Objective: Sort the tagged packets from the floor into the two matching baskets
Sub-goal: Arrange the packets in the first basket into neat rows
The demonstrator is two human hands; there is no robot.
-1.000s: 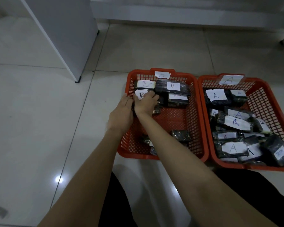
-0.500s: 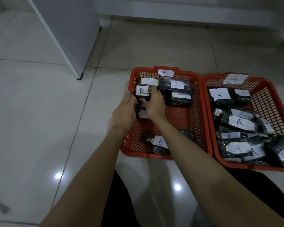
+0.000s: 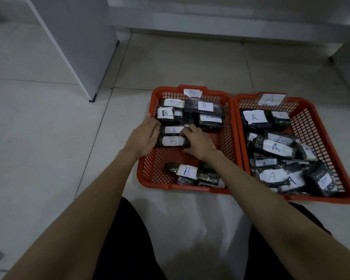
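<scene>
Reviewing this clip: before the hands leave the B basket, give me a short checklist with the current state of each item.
1. Readable tags in the B basket all say B: ok.
2. Readable tags in the A basket all say A: ok.
3. Left hand flat against the packet row, gripping nothing: ok.
4. Right hand free of packets: cannot tell, its fingers curl at the row's end.
5. Row neatly stacked: ok.
6. Packets left on the visible floor: none seen, ok.
</scene>
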